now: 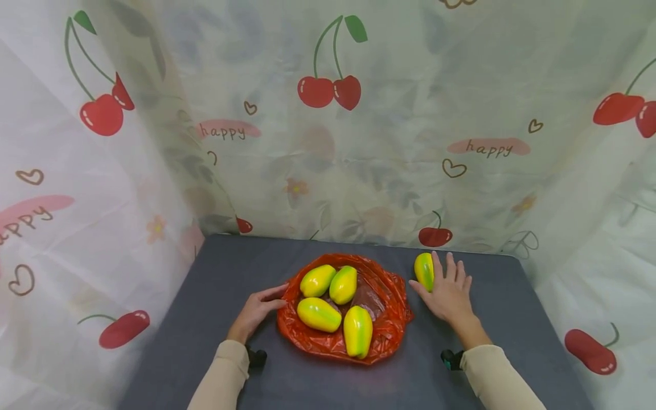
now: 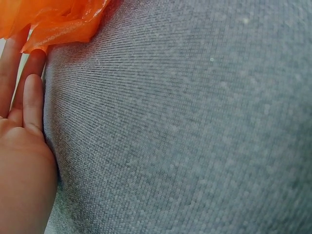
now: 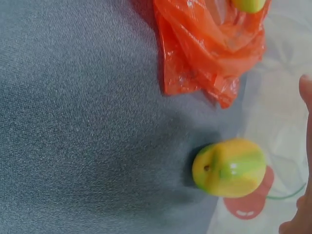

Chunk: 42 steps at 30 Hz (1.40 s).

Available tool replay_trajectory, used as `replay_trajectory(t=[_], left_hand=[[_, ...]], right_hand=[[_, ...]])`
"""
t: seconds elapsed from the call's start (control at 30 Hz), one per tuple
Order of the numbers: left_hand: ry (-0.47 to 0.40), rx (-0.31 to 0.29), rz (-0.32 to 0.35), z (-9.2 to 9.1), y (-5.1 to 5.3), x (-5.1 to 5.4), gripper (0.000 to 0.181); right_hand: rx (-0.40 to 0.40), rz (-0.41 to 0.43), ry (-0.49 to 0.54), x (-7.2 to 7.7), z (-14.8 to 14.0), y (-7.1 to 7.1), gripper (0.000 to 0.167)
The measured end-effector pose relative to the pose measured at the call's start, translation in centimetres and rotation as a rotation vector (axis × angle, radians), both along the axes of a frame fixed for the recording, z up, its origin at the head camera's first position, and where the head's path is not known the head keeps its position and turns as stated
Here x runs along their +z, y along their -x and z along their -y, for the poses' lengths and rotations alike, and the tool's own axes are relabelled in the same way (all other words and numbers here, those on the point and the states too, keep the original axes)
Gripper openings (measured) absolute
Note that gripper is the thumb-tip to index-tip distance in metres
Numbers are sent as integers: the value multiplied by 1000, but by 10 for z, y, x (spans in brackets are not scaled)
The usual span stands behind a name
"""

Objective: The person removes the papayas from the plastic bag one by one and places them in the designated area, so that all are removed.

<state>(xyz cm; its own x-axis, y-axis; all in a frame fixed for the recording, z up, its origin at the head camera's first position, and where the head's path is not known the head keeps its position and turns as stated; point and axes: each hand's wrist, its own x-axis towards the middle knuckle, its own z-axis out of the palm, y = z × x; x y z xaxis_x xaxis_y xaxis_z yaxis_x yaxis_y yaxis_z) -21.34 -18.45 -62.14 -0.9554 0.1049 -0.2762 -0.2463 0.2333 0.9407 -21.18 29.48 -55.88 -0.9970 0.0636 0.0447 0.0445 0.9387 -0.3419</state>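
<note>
A red plastic bag (image 1: 392,336) lies spread with its mouth up, with several glossy yellow-green papayas (image 1: 319,315) inside. At its left rim is my left hand (image 1: 254,312); its fingers are extended against the plastic, with the thumb and upper finger apart. In the left wrist view, straight fingers (image 2: 33,100) reach up to the orange-red plastic, which hides some tips. My right hand (image 1: 451,293) is spread, fingers straight, beside a single papaya (image 1: 423,272) right of the bag. That papaya (image 3: 229,167) lies on the tabletop in the right wrist view, apart from the visible fingers.
A dark grey cloth-covered table (image 1: 230,256) lies under everything. Behind and on both sides hangs a pale curtain (image 1: 389,142) printed with cherries and the word "happy". The single papaya lies near the table's far edge. Each wrist wears a small black device (image 1: 258,359).
</note>
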Motion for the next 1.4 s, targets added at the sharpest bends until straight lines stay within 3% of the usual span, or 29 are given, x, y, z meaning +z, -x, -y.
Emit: replay_trajectory(t=[0.23, 0.67, 0.87, 1.4], left_hand=[[-17, 3, 28, 0, 2, -1, 48], [0, 17, 36, 5, 2, -2, 50], [5, 19, 39, 2, 1, -3, 50], [14, 27, 33, -1, 0, -2, 50]], right_hand=[[103, -43, -70, 6, 16, -7, 105], [244, -61, -106, 17, 61, -25, 103], [332, -76, -127, 16, 80, -33, 104], [576, 44, 3, 9, 116, -52, 103]])
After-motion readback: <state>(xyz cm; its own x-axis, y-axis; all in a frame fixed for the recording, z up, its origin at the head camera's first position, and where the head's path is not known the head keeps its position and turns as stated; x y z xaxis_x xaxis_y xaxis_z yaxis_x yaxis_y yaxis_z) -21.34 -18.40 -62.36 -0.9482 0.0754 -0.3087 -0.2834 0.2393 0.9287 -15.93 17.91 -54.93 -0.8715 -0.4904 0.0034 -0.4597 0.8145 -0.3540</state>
